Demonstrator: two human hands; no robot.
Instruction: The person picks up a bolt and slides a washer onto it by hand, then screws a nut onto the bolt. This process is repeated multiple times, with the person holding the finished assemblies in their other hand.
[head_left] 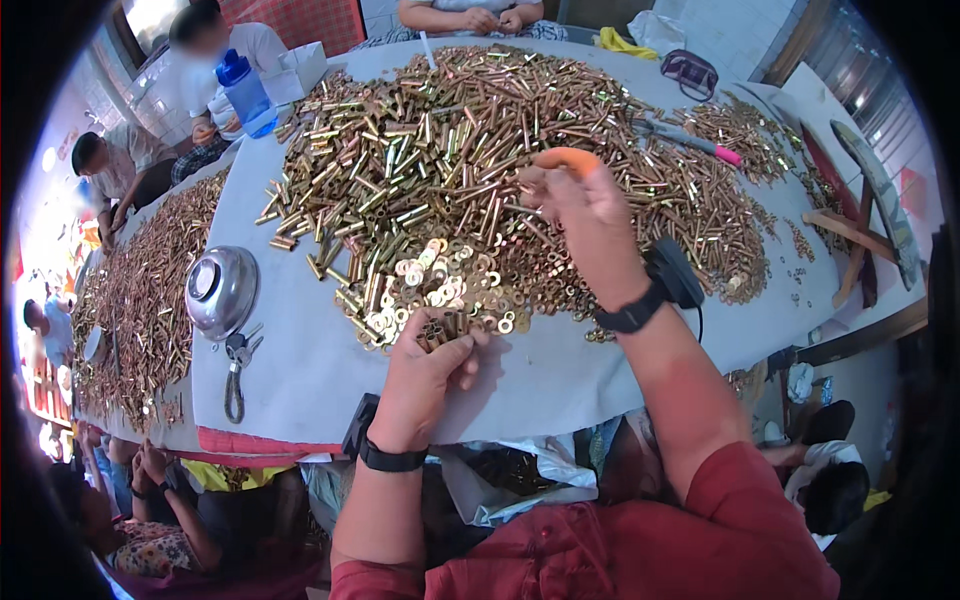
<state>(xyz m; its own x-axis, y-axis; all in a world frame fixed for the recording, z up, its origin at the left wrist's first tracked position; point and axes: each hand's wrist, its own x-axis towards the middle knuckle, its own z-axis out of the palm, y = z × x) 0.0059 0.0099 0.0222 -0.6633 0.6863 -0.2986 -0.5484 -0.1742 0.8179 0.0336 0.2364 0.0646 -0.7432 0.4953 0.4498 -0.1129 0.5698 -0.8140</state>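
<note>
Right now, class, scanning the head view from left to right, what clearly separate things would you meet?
Domed metal bowl, left hand's fingers, right hand's fingers, dark zippered purse, crossed wooden slats.

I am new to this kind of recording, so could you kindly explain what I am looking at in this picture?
Gladly. There is no machine here: these are a person's own bare hands, seen from a wide fisheye camera worn on the head and looking down, which is why straight edges bend. Picture left is the person's left.

On the pale table lies a large heap of metal tubes, with flat metal rings at its near edge. To the left are a round metal container, keys and a blue bottle.

The left hand holds a small bunch of tubes. The right hand is raised over the heap; whether it holds anything is unclear.
</note>
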